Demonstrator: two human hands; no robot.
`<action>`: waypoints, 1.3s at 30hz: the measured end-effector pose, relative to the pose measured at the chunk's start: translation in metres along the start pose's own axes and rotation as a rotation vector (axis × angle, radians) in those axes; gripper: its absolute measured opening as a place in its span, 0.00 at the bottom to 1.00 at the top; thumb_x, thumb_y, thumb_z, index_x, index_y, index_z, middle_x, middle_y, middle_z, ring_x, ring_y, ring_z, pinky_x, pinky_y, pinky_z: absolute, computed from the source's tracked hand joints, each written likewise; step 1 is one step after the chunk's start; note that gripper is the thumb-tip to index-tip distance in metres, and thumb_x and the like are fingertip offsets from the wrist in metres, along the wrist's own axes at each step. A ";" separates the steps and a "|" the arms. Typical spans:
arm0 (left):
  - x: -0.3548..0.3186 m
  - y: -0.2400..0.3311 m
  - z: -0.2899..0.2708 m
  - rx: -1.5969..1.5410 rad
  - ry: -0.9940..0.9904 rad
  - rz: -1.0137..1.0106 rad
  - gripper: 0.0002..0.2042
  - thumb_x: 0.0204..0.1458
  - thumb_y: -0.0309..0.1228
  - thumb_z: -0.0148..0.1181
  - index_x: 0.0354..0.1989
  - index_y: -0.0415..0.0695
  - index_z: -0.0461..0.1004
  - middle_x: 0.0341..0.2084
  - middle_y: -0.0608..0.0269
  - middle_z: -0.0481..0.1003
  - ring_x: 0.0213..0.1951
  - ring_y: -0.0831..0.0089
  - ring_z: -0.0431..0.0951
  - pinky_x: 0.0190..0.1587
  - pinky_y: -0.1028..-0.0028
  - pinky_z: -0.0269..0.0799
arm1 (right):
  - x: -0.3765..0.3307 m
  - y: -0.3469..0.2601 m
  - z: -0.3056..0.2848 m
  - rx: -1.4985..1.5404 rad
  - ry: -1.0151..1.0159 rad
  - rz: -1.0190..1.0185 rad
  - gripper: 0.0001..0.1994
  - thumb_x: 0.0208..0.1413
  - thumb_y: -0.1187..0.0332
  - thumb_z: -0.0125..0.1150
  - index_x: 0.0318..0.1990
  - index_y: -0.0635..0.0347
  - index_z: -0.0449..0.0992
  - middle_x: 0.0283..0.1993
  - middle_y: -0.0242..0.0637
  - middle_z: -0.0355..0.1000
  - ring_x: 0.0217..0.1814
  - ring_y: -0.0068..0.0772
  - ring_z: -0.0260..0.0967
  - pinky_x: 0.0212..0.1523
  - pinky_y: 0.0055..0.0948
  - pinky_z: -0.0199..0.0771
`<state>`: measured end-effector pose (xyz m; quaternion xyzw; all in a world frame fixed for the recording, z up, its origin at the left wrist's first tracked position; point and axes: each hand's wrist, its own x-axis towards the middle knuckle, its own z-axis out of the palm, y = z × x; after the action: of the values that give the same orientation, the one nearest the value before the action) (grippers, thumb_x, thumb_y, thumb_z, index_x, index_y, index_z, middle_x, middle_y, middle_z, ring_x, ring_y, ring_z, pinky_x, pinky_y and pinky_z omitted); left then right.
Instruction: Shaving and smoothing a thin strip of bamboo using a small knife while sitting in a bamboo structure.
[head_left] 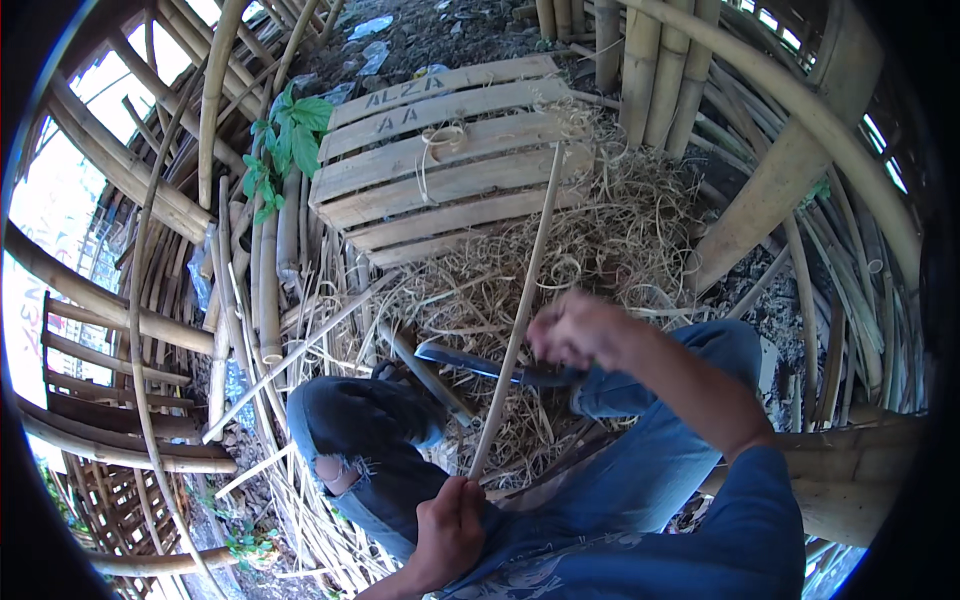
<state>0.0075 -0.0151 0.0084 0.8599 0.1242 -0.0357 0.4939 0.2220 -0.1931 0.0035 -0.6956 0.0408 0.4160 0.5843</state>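
Note:
My left hand (449, 528) grips the near end of a long thin bamboo strip (525, 290) low in the picture, beside my left knee. The strip runs up and away toward the wooden pallet. My right hand (575, 328) is blurred with motion and closed around the handle of a large knife (470, 361). The blade lies across the strip, pointing left, just above my knees in torn blue jeans (370, 440).
A wooden pallet (450, 160) lies ahead on a heap of pale bamboo shavings (620, 240). Bamboo poles and split strips (265, 290) pile at left and right. A thick bamboo frame (790, 150) leans at right. A green plant (285, 140) grows at upper left.

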 end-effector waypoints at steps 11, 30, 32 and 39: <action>-0.010 0.007 -0.003 0.093 0.034 0.086 0.07 0.58 0.29 0.47 0.29 0.40 0.67 0.13 0.58 0.66 0.15 0.72 0.65 0.19 0.71 0.62 | 0.006 -0.001 -0.016 0.093 -0.087 -0.003 0.07 0.55 0.75 0.49 0.27 0.66 0.70 0.15 0.27 0.60 0.11 0.15 0.49 0.10 0.18 0.47; -0.026 0.002 -0.013 0.226 -0.025 0.071 0.03 0.53 0.24 0.50 0.35 0.43 0.69 0.17 0.46 0.70 0.22 0.48 0.73 0.22 0.63 0.66 | 0.018 -0.009 -0.069 0.315 0.017 -0.091 0.07 0.52 0.79 0.47 0.23 0.64 0.66 0.16 0.27 0.59 0.11 0.13 0.48 0.09 0.17 0.42; -0.029 -0.001 -0.014 0.189 -0.006 0.112 0.03 0.53 0.25 0.50 0.35 0.43 0.69 0.17 0.46 0.69 0.21 0.47 0.73 0.22 0.61 0.65 | 0.020 0.003 -0.052 0.248 -0.039 -0.054 0.08 0.58 0.71 0.46 0.27 0.63 0.68 0.13 0.24 0.54 0.11 0.14 0.43 0.12 0.19 0.43; -0.035 -0.012 -0.019 0.309 -0.034 0.054 0.03 0.54 0.26 0.50 0.35 0.43 0.68 0.16 0.46 0.69 0.21 0.48 0.72 0.21 0.62 0.64 | 0.027 -0.005 -0.079 0.258 0.010 -0.097 0.10 0.58 0.71 0.45 0.24 0.61 0.65 0.13 0.23 0.53 0.10 0.14 0.44 0.11 0.19 0.42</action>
<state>-0.0308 0.0002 0.0148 0.9279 0.0859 -0.0555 0.3585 0.2840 -0.2465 -0.0124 -0.6180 0.0633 0.3753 0.6879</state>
